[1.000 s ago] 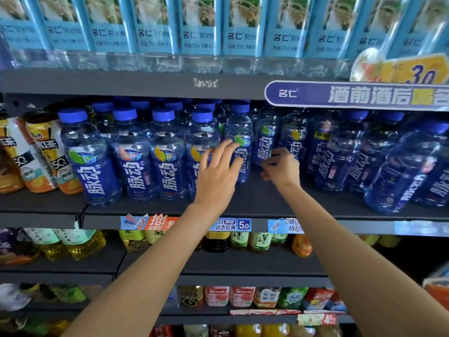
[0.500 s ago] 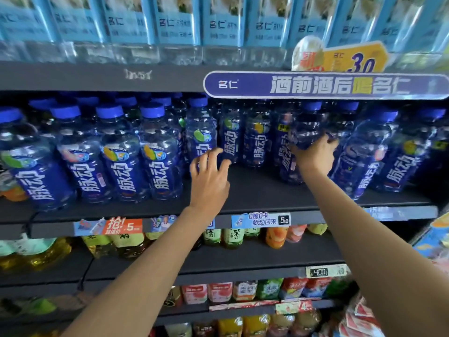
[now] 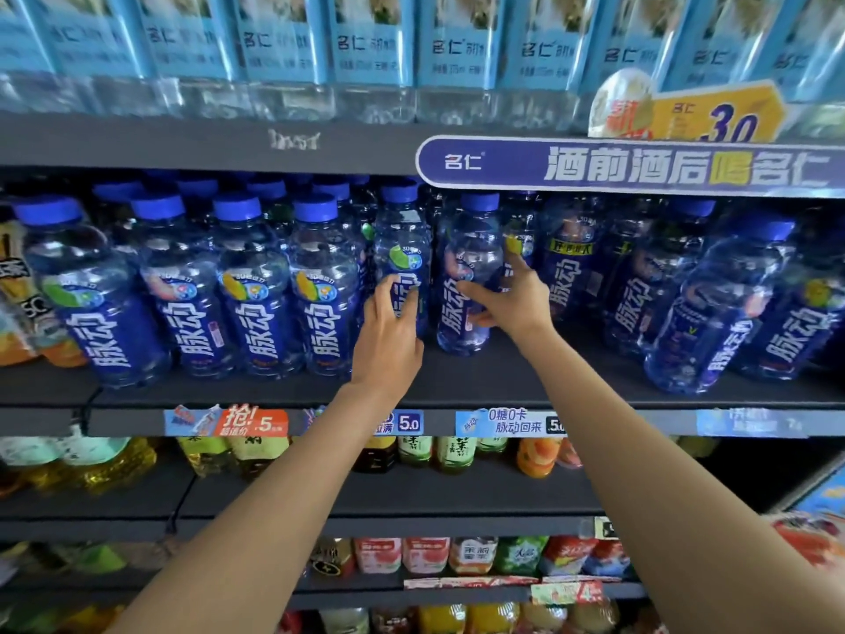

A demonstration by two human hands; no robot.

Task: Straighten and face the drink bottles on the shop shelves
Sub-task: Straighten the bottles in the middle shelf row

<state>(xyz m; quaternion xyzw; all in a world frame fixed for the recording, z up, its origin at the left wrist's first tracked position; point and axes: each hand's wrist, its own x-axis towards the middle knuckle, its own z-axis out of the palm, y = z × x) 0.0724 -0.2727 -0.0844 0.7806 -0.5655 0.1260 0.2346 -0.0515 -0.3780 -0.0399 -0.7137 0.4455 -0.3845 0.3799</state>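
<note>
Blue-capped clear drink bottles with dark blue labels fill the middle shelf. Several stand in a front row at the left, labels facing out. My left hand grips the lower label of a bottle set further back, near the middle. Just to its right, my right hand holds a neighbouring bottle, thumb across its front and fingers behind; its label is turned partly sideways. More of these bottles stand at the right, some tilted in the wide-angle view.
A purple banner sign hangs from the upper shelf, which carries light-blue labelled bottles. Price tags line the middle shelf's edge. Tea and juice bottles fill the lower shelves. Orange-labelled bottles stand at far left.
My right hand came left from the bottles further right and took hold of the middle bottle. My left hand reached in and closed around the bottle beside it.
</note>
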